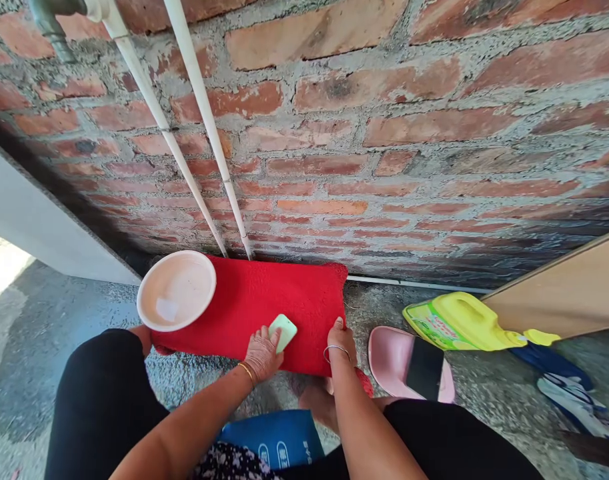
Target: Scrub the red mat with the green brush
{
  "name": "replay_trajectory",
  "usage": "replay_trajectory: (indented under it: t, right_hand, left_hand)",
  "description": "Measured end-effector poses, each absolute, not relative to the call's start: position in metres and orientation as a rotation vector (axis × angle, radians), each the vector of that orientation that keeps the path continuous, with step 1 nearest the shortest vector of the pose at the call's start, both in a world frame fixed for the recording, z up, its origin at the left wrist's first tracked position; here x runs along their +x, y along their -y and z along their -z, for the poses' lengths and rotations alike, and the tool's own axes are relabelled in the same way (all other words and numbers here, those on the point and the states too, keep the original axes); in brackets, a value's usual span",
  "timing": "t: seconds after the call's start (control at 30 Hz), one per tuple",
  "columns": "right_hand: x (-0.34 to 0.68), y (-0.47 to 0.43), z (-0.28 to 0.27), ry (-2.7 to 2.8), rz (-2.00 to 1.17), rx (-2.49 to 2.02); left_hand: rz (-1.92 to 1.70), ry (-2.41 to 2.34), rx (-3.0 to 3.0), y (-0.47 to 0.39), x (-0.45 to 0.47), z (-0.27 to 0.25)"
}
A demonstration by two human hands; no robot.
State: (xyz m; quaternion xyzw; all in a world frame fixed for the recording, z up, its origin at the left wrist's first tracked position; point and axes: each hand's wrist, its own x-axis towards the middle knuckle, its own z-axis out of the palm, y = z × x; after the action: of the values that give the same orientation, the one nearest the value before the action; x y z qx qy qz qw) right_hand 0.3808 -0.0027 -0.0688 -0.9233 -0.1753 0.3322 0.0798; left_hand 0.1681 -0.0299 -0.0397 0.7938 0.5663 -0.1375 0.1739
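A red cloth (244, 293) with bunched, textured ends lies spread over a low, flat support beside the wall; the support itself is hidden. Near the middle of the cloth, my left hand (265, 353) has its fingers closed round a pale green rounded block (283, 331). Whether the block is a bar of soap or the back of a brush, I cannot tell. My right hand (341, 343) grips the cloth's right edge, thumb on top. On the cloth's left end stands a round, pale basin (177, 291) holding water, with a whitish patch inside.
A brick wall (334, 133) with two white pipes (199, 87) rises behind. To the right are a pink dustpan-like scoop (388, 357), a yellow-green detergent jug (457, 321), a wooden panel (564, 293) and shoes (574, 400). A blue printed bag (284, 433) lies between my legs.
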Motion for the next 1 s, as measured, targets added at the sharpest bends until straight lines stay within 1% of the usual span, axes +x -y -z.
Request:
replay_trajectory:
  t: [0.07, 0.13, 0.33, 0.43, 0.5, 0.6, 0.7, 0.77, 0.8, 0.87, 1.0]
  right_hand:
    - [0.382, 0.004, 0.075, 0.55, -0.981, -2.755]
    - [0.383, 0.004, 0.081, 0.527, -0.946, -2.713]
    - [0.382, 0.004, 0.085, 0.432, -0.907, -2.655]
    - [0.381, 0.003, 0.08, 0.43, -0.929, -2.673]
    - [0.381, 0.003, 0.077, 0.453, -0.962, -2.691]
    - [0.383, 0.003, 0.075, 0.501, -0.992, -2.734]
    - [0.385, 0.003, 0.075, 0.571, -1.019, -2.768]
    - [0.384, 0.003, 0.075, 0.585, -1.031, -2.775]
    - [0.384, 0.002, 0.074, 0.565, -1.028, -2.779]
    - [0.382, 0.001, 0.072, 0.505, -1.007, -2.783]
    - [0.382, 0.0, 0.071, 0.463, -0.999, -2.764]
  left_hand:
    - [0.43, -1.338, 2.343, 0.04, 0.18, 0.04]
    - [0.41, -1.328, 2.333, 0.034, 0.176, 0.034]
    - [0.177, -2.084, 1.884, -0.04, 0.116, 0.01]
    - [0.162, -2.236, 1.738, -0.062, 0.107, 0.008]
    - [0.19, -2.226, 1.746, -0.059, 0.12, 0.011]
    - [0.278, -2.014, 1.934, -0.031, 0.158, 0.02]
    - [0.399, -1.52, 2.218, 0.01, 0.191, 0.029]
    - [0.469, -1.151, 2.307, 0.034, 0.199, 0.031]
    - [0.493, -1.061, 2.323, 0.043, 0.198, 0.031]
    - [0.526, -0.987, 2.326, 0.052, 0.187, 0.028]
    - [0.556, -1.094, 2.277, 0.045, 0.14, 0.009]
